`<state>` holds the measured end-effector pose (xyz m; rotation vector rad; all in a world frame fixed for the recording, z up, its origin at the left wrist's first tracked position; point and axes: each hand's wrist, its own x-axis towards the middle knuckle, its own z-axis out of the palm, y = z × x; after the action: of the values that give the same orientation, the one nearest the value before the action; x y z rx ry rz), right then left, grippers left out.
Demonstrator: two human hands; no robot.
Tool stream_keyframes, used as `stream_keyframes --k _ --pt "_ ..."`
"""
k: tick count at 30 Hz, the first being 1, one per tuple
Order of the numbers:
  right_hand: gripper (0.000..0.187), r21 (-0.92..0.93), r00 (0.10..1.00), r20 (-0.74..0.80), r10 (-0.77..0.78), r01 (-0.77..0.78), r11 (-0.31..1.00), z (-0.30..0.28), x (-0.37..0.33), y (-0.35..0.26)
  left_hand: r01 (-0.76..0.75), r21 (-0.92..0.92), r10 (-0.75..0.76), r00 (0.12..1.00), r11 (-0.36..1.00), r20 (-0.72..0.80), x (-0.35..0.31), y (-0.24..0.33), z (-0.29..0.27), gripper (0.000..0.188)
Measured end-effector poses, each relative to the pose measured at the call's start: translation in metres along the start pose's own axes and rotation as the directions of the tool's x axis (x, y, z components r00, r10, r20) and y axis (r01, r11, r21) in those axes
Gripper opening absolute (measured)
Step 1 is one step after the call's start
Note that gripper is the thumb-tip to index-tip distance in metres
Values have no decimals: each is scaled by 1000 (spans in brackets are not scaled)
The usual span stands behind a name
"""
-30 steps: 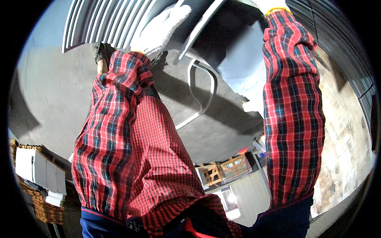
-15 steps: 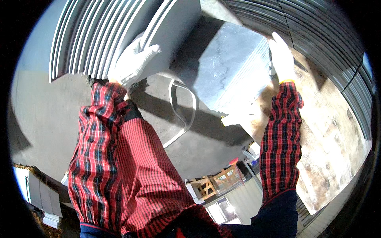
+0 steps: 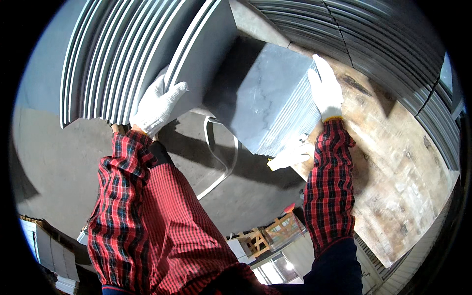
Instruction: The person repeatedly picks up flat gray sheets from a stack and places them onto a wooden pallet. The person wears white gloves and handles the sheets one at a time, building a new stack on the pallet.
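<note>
My left hand [image 3: 156, 105], in a white knitted glove, closes thumb and fingers around the lower end of two thin grey slabs [image 3: 192, 42]. Behind them, more upright grey slabs [image 3: 118, 64] are lined up in a row at the upper left. My right hand [image 3: 325, 88], also gloved, has its fingers stretched out along the right side of a grey slab stack [image 3: 275, 78]. That stack's layered edges face toward me. A white glove [image 3: 292, 156] with a yellow cuff lies by the stack's near corner, with no arm visible in it.
Under my right arm spreads a stained plywood sheet [image 3: 403, 196]. Long rows of stacked slabs [image 3: 383, 44] run along the far right. A pale strap [image 3: 231, 164] loops over the grey floor [image 3: 236, 201]. Wooden crates [image 3: 258, 241] stand at the bottom, white stacked pieces [image 3: 51, 250] at lower left.
The near slabs and both my hands sit lower in the picture. My right hand and the stack beside it appear further left. My left hand keeps its hold.
</note>
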<state>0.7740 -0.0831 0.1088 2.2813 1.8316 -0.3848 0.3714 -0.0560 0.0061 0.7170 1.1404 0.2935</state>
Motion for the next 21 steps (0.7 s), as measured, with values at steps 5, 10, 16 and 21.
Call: stream_keyframes --k 5,10,16,21 --pt "43 -95 993 -41 -115 110 989 -7 5 -3 9 59 -9 1000 998 -6 -3 7 -1 58" --pt "42 -47 988 -131 -82 76 996 -2 2 -6 40 47 -40 999 998 0 0 7 -1 56" --pt "40 -69 955 -232 -186 174 982 1 7 -10 22 102 -20 1000 995 -23 -2 8 -8 50" --pt "38 -57 941 -278 -193 184 981 4 11 -10 16 31 -15 999 999 -41 -3 10 -2 43"
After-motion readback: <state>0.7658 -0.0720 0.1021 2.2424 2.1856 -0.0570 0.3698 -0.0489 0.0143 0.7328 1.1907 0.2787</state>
